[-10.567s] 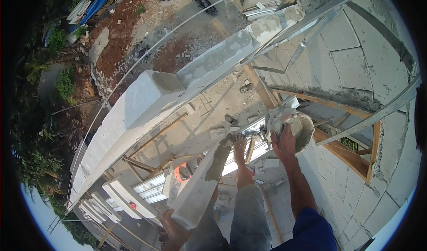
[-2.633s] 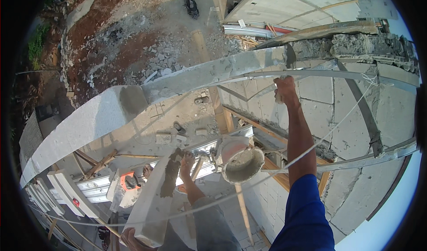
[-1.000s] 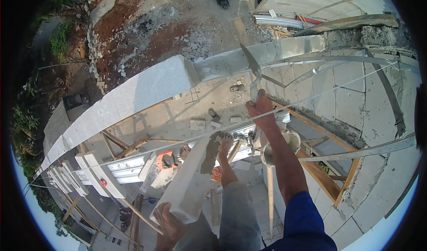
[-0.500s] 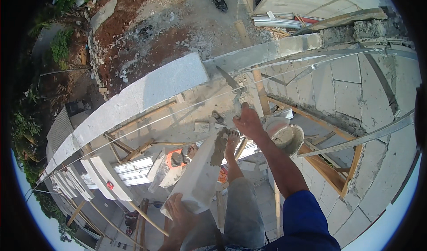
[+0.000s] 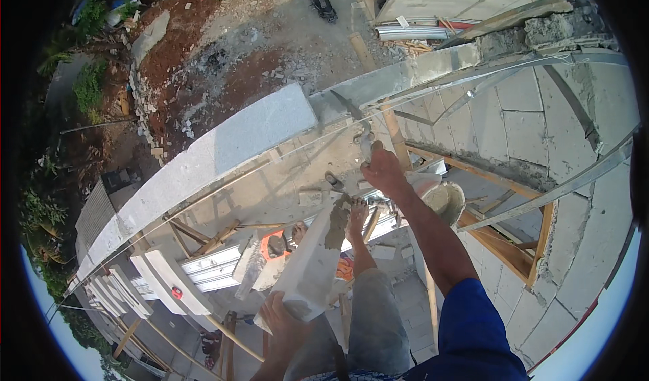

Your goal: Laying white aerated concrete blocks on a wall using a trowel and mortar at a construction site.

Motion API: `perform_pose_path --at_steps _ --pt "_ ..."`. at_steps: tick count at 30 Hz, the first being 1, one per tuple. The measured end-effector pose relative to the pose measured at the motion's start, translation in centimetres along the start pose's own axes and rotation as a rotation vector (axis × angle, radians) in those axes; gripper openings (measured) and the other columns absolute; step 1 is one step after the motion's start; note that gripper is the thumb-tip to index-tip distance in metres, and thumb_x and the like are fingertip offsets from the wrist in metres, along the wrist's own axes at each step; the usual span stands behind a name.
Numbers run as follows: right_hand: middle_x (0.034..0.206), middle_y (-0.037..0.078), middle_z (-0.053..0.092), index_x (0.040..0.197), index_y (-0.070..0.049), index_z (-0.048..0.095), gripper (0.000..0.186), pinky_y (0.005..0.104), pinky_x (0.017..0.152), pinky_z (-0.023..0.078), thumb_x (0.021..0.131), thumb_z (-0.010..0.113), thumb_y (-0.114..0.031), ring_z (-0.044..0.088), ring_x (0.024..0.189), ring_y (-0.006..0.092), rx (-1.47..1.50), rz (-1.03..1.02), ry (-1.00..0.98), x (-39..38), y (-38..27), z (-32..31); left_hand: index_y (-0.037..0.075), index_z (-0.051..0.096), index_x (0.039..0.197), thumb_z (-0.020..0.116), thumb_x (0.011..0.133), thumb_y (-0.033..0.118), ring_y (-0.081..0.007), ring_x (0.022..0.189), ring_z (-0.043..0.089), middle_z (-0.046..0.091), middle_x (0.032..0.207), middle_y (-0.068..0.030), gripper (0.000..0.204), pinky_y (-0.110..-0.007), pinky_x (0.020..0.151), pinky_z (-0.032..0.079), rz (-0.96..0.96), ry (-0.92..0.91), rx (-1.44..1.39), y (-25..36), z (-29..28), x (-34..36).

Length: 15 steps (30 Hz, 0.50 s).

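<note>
My right hand (image 5: 385, 171) is closed round the handle of a pointed trowel (image 5: 349, 105). Its blade lies over the narrow grey wall top (image 5: 368, 87), just right of the end of a pale block (image 5: 263, 121) set on that wall; whether it touches is hard to tell. At lower centre, my left hand (image 5: 285, 323) grips the near end of another long pale block (image 5: 307, 266), which is tilted away from me. Wet mortar (image 5: 338, 222) coats part of its far end, beside my bare foot (image 5: 357, 215).
A bucket of grey mortar (image 5: 443, 202) stands right of my right forearm. A taut string (image 5: 223, 190) runs along the wall. Timber framing (image 5: 503, 246) edges an opening at right. Loose blocks (image 5: 169, 283) lean at lower left. Far below, rubble covers the ground beyond the wall.
My right hand has moved the trowel slightly, its blade still over the wall top. The view has shifted a little. My left hand keeps its grip on the tilted block.
</note>
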State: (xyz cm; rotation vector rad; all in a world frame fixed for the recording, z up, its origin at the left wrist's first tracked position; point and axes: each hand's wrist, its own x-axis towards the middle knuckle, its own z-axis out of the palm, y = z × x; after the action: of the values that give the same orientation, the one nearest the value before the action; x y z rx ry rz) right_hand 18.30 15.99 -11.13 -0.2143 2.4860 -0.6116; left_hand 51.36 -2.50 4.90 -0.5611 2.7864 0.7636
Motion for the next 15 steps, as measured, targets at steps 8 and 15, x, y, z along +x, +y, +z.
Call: perform_pose_path --at_steps 8,15 --pt "0.087 0.027 0.064 0.1 0.002 0.045 0.036 0.0529 0.075 0.052 0.076 0.066 -0.015 0.064 0.086 0.0458 0.064 0.073 0.053 -1.1 -2.8 3.1 0.001 0.037 0.125 0.089 0.048 0.02 -0.0396 0.106 0.046 0.047 0.115 -0.0192 0.094 -0.051 0.09 0.035 -0.003 -0.008 0.003 -0.1 -0.3 -0.2" --pt "0.09 0.027 0.064 0.103 0.002 0.046 0.034 0.0522 0.077 0.053 0.078 0.063 -0.014 0.064 0.088 0.0452 0.043 0.117 0.049 4.0 -1.2 -2.7 0.001 0.038 0.124 0.087 0.045 0.017 -0.0392 0.108 0.046 0.047 0.116 -0.0189 0.094 -0.05 0.091 0.035 -0.014 -0.042 -0.017 -0.1 0.0 0.2"
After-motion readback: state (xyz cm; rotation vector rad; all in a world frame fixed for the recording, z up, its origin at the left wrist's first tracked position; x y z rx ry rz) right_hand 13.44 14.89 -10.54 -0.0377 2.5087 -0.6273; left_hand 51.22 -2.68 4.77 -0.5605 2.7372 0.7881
